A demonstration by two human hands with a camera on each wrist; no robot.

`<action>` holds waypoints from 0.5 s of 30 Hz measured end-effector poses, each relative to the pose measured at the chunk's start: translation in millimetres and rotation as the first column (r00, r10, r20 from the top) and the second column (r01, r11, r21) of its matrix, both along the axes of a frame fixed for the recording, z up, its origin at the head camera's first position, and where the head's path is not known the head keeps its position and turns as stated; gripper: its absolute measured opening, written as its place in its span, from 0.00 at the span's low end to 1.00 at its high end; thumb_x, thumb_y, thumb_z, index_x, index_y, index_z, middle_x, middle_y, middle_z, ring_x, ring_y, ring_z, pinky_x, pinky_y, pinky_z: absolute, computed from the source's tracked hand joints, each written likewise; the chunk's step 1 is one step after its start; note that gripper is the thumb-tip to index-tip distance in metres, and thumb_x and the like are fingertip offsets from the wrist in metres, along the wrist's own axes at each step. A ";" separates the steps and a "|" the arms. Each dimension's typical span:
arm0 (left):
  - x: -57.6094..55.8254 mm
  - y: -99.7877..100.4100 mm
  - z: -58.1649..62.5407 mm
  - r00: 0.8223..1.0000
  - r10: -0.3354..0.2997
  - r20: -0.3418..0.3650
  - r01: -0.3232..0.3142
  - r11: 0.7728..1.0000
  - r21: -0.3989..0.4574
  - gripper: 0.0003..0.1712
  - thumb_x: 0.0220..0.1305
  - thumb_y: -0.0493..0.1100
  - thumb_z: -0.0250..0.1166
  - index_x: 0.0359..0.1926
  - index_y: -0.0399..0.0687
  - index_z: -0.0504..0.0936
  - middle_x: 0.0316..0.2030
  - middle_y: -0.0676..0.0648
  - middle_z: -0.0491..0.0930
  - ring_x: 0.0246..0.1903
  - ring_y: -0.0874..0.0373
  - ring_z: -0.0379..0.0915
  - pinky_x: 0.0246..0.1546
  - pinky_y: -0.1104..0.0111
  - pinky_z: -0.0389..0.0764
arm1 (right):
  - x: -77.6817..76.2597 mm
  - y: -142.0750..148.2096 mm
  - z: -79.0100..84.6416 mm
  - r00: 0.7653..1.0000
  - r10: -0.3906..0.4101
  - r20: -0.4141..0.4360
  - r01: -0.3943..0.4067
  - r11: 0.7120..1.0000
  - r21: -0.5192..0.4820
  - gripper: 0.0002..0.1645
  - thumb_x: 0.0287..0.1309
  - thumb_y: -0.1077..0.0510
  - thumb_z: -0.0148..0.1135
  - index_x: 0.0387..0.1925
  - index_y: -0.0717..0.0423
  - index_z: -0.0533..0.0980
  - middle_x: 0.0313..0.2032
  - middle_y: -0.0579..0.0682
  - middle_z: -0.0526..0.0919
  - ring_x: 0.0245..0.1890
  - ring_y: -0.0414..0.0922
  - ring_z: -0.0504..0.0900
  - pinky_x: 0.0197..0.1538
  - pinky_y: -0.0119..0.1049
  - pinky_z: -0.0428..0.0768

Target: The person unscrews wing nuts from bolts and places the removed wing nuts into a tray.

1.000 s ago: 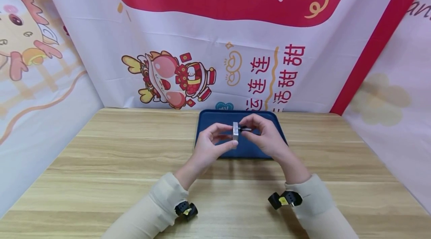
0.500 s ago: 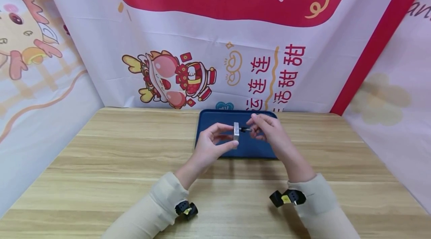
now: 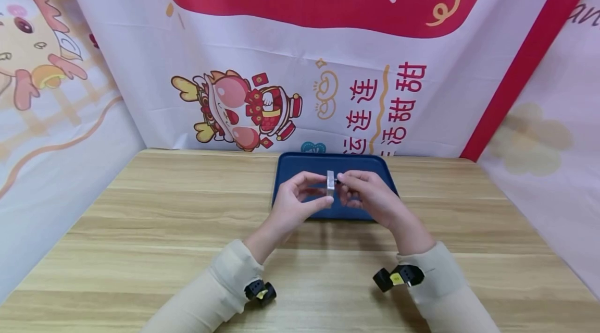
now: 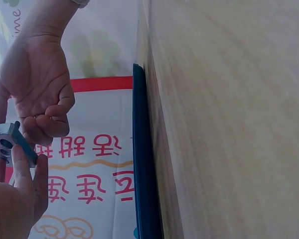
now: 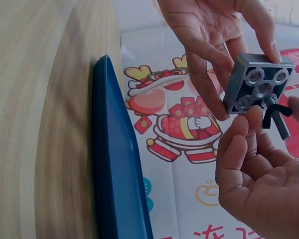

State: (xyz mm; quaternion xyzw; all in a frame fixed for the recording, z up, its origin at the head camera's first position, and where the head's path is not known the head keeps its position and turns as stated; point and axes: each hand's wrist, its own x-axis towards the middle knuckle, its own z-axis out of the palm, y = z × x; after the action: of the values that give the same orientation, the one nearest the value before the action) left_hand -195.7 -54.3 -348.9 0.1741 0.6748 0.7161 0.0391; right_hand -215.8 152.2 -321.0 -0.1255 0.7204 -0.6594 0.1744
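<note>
A square metal block (image 5: 263,89) with several round holes is held by its edges between the thumb and fingers of my left hand (image 3: 292,200). From one hole sticks out a threaded bolt (image 5: 280,127) carrying a black wing nut (image 5: 270,110). The thumb and forefinger of my right hand (image 3: 375,200) are at the wing nut, one on each side, and its other fingers are curled. Seen from the left wrist, the block (image 4: 12,139) covers the bolt and wing nut. Both hands are raised above the blue tray.
The blue tray (image 3: 283,166) lies at the table's back edge, against a printed cloth backdrop (image 3: 159,72). Wood-grained tabletop (image 3: 164,218) stretches to both sides and in front. A small black camera (image 3: 260,293) is strapped on each sleeve.
My right hand lets go of the wing nut and draws back to the right, then returns and takes it with thumb and forefinger. The left hand and block stay almost still.
</note>
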 end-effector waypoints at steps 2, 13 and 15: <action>0.0 0.1 0.0 1.000 0.000 0.003 0.000 1.000 -0.004 0.20 0.62 0.35 0.69 0.55 0.45 0.78 0.56 0.45 0.82 0.52 0.53 0.80 0.48 0.64 0.86 | -0.2 1.7 -0.3 0.999 -0.001 -0.041 0.002 1.000 0.024 0.16 0.71 0.47 0.56 0.38 0.56 0.77 0.28 0.45 0.79 0.33 0.42 0.77 0.41 0.34 0.79; 0.4 0.1 1.5 1.000 0.008 0.015 -0.008 1.000 0.018 0.20 0.61 0.34 0.69 0.54 0.45 0.79 0.55 0.44 0.82 0.52 0.52 0.80 0.48 0.63 0.86 | -0.1 5.9 2.1 0.961 -0.005 -0.276 0.059 0.980 0.191 0.13 0.65 0.61 0.63 0.50 0.61 0.77 0.43 0.54 0.83 0.40 0.43 0.82 0.52 0.37 0.84; 0.2 0.2 1.5 1.000 0.008 0.017 -0.008 1.000 0.019 0.20 0.61 0.34 0.69 0.54 0.45 0.79 0.55 0.45 0.82 0.51 0.52 0.80 0.48 0.63 0.86 | 0.5 5.5 2.9 0.957 -0.014 -0.291 0.076 0.977 0.201 0.12 0.65 0.63 0.62 0.49 0.61 0.77 0.45 0.55 0.83 0.41 0.45 0.82 0.53 0.37 0.84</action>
State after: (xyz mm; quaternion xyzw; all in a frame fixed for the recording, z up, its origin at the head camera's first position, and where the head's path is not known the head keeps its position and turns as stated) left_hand -195.5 -54.1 -347.3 0.1659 0.6684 0.7239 0.0403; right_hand -215.3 157.7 -318.2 -0.1845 0.8062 -0.5583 0.0649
